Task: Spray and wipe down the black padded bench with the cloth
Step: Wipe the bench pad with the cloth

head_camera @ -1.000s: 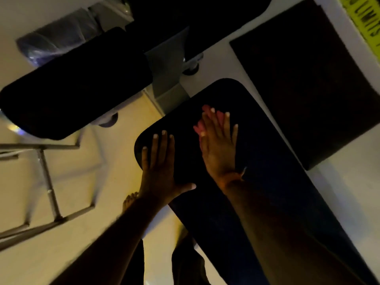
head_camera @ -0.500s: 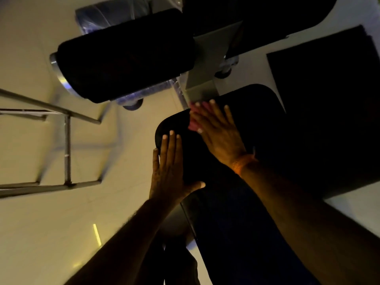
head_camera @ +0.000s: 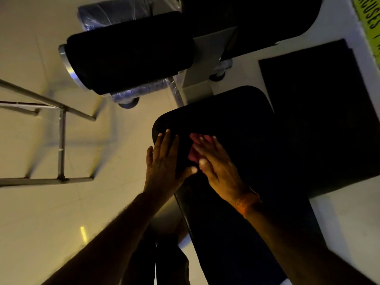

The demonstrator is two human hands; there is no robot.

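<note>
The black padded bench (head_camera: 242,124) runs from the middle of the view down to the lower right. My right hand (head_camera: 218,167) lies flat on its pad, pressing a pink cloth (head_camera: 194,150) that shows under and beside the fingers. My left hand (head_camera: 164,161) rests open and flat on the bench's left edge, thumb stretched toward the right hand. An orange band circles my right wrist. No spray bottle is in sight.
A black padded roller (head_camera: 131,52) on a grey machine post (head_camera: 205,64) stands just beyond the bench end. A metal frame (head_camera: 61,140) lies on the pale floor at left. A dark floor mat (head_camera: 324,112) is at right. My legs show below.
My right hand has slid the pink cloth back from the far end of the pad toward me and my left hand. The left hand stays planted on the bench edge.
</note>
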